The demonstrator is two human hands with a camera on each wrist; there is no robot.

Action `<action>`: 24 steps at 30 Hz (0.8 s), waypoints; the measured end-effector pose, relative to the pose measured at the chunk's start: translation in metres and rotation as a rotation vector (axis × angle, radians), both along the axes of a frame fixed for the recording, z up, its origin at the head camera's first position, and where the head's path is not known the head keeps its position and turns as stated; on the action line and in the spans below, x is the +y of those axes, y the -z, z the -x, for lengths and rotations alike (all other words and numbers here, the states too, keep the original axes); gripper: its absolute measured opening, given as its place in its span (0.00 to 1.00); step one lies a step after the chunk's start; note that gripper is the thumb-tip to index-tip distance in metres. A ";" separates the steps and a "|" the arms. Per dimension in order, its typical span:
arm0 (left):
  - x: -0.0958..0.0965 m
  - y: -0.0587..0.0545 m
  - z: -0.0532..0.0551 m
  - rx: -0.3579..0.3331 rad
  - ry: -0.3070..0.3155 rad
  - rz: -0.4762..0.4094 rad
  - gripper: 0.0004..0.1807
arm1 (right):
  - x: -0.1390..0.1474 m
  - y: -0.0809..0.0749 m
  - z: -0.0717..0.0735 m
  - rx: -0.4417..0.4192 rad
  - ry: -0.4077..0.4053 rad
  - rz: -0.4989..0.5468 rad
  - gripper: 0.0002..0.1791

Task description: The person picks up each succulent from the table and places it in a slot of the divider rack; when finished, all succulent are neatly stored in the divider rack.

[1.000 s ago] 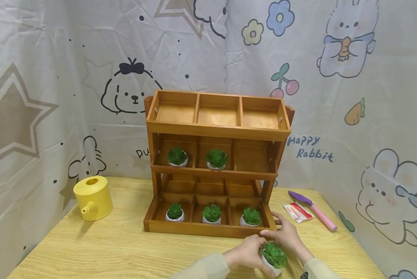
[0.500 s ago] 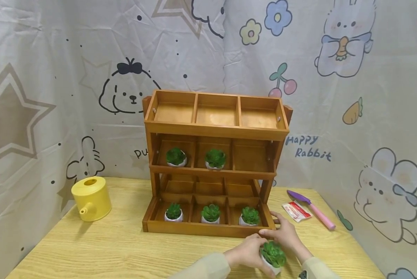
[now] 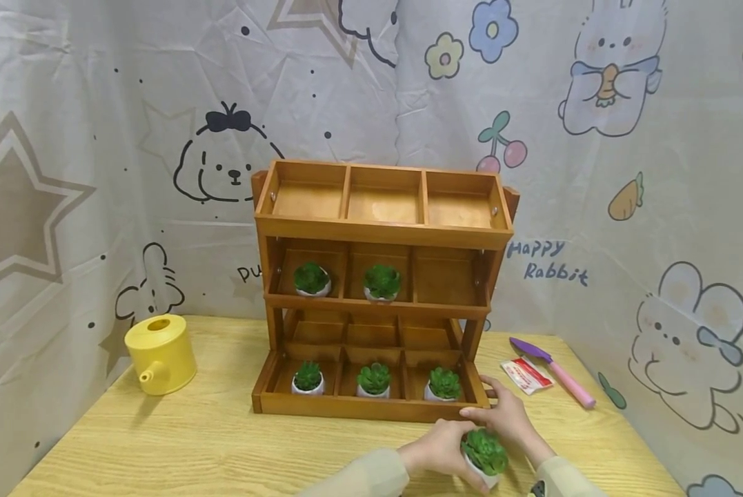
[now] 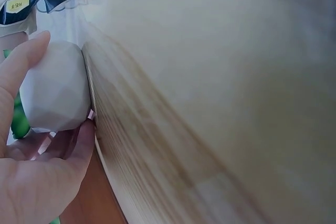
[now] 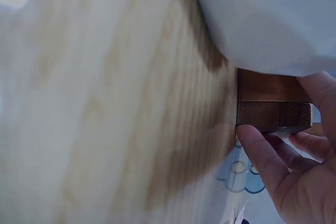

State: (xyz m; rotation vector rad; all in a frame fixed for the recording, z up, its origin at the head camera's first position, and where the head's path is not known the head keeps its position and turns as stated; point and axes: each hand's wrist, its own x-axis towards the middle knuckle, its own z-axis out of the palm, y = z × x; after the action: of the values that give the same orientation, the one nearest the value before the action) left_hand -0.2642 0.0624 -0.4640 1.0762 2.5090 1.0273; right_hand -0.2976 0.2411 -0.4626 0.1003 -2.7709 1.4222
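Note:
At the front right, my left hand (image 3: pixel 441 447) grips a potted succulent (image 3: pixel 485 452), thumb and fingers round its white faceted pot (image 4: pixel 56 87). That pot stands upright close to the tabletop. My right hand (image 3: pixel 506 413) holds the front right corner of a three-tier wooden shelf (image 3: pixel 380 230); its fingers lie along the tray's end (image 5: pixel 268 116) in the right wrist view. Small succulents sit in the bottom tier's left (image 3: pixel 308 378), middle (image 3: pixel 374 381) and right (image 3: pixel 442 384) compartments. Two more occupy the middle tier, left (image 3: pixel 312 279) and centre (image 3: pixel 381 283).
A yellow watering can (image 3: pixel 161 355) stands left of the shelf. Right of it lie a red and white packet (image 3: pixel 526 375) and a trowel (image 3: pixel 554 373) with a purple blade and pink handle. Printed cloth (image 3: pixel 346 96) hangs behind and along both sides of the wooden table (image 3: pixel 222 442).
The whole scene has slid slightly left in the head view. Both hands keep the same holds on the potted succulent and the shelf corner.

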 end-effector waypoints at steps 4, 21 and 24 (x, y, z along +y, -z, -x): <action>-0.002 -0.002 -0.001 -0.010 0.010 -0.005 0.34 | 0.000 0.000 0.000 0.000 -0.002 0.006 0.52; -0.003 -0.004 0.000 0.040 0.112 0.020 0.29 | -0.001 -0.001 -0.001 0.024 0.010 -0.025 0.51; -0.005 -0.004 0.002 0.055 0.149 0.013 0.29 | -0.001 -0.001 -0.001 0.022 0.008 -0.021 0.51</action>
State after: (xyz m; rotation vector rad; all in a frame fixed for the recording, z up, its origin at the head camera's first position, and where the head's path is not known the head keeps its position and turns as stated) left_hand -0.2666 0.0572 -0.4601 1.2830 2.4301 0.9515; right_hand -0.2967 0.2404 -0.4615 0.1050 -2.7659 1.3828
